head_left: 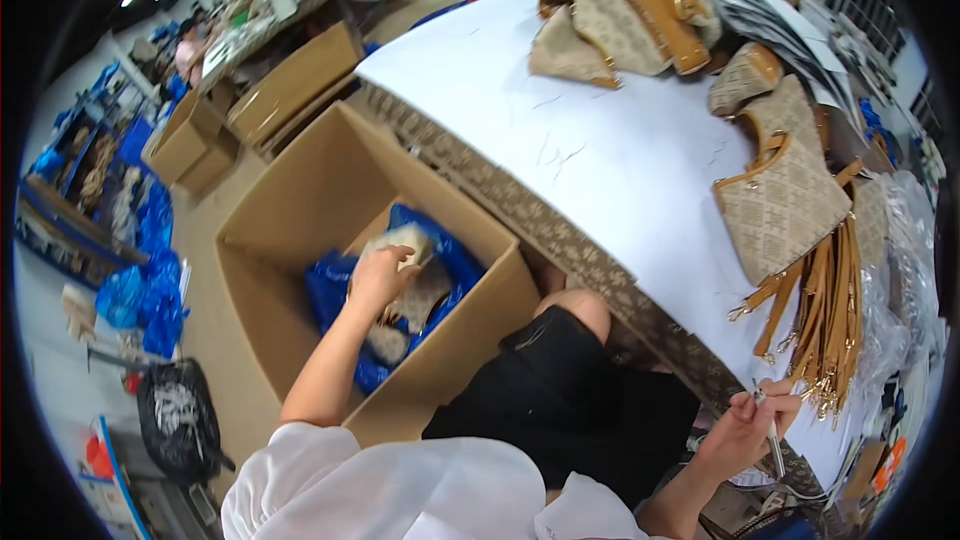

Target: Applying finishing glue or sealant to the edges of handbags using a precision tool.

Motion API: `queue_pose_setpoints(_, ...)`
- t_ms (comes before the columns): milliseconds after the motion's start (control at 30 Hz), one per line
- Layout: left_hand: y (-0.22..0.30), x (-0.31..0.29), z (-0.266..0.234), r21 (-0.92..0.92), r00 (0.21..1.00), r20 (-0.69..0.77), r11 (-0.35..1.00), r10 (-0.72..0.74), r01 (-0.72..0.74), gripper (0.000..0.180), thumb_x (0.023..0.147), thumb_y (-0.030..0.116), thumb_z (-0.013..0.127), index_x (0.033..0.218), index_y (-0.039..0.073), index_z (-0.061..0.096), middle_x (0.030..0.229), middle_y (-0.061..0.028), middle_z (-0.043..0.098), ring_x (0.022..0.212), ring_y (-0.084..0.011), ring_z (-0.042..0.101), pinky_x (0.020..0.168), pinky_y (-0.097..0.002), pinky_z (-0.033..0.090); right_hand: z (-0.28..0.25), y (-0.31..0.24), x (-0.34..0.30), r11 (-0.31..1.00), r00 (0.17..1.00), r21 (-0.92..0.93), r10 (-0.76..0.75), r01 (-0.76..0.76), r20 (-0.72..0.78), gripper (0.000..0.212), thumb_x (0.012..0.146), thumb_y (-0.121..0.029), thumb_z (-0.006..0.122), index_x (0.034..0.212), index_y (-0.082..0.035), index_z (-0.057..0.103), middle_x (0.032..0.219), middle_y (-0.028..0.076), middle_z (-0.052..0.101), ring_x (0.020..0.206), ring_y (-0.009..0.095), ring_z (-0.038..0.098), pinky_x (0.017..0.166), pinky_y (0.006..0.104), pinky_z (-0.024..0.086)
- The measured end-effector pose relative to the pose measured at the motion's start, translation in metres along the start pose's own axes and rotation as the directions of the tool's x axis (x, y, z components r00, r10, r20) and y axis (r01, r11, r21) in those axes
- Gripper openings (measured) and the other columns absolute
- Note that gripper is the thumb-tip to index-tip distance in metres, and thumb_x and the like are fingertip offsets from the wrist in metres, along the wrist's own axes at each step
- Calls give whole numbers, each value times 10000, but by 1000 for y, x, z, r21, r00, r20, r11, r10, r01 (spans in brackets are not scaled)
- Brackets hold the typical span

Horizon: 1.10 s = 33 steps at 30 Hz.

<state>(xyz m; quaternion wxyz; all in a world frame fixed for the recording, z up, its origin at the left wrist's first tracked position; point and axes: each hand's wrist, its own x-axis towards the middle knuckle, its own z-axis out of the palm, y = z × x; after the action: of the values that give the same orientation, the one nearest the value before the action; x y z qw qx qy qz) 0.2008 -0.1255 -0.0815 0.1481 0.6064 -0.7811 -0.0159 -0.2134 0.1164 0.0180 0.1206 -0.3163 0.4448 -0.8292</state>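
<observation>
My left hand (383,278) reaches down into a large cardboard box (290,190), its fingers bent around a pale beige bag (412,238). Beneath it, more beige patterned pieces (425,295) lie inside a blue plastic bag (462,265) that lines the box. Over the table's near right edge, my right hand (750,425) is closed on a slim silver tool (775,450), whose exact kind is too small to tell. Close to that hand, a bundle of tan straps with gold clasps (825,310) hangs over the white tabletop (600,170).
Beige patterned handbags with tan trim (780,210) lie on the table's right side, with several more (620,30) at its far end. Clear plastic wrap (905,240) bunches at the right. Another carton (190,145) and a black sack (180,420) stand on the floor to the left.
</observation>
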Motion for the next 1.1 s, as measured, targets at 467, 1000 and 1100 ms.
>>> queue_pose_setpoints(467, 247, 370, 39, 321, 726, -262, 767, 636, -556, 460, 851, 126, 624, 1300, 120, 524, 1259, -215, 545, 902, -351, 661, 701, -432, 559, -21, -5, 20, 978, 974, -176, -142, 110, -179, 113, 906, -2, 525, 887, -23, 415, 902, 73, 416, 613, 80, 385, 569, 242, 536)
queue_pose_setpoints(1000, 346, 423, -49, 453, 621, -298, 680, 725, -577, 828, 688, 552, 778, 1338, 106, 523, 1310, -94, 545, 1269, -284, 463, 1062, -519, 349, -72, -23, 95, 876, 841, -316, -455, 364, -293, 114, 987, -63, 503, 913, -38, 420, 969, 77, 413, 669, 105, 408, 656, 244, 390)
queue_pose_setpoints(1100, 370, 434, -48, 407, 727, -109, 697, 678, -590, 834, 661, 568, 792, 1307, 103, 545, 1288, -90, 557, 1247, -276, 474, 1045, -550, 345, -76, -24, 104, 852, 845, -377, -472, 364, -250, 126, 995, -63, 493, 892, -43, 423, 945, 70, 406, 656, 97, 375, 660, 249, 389)
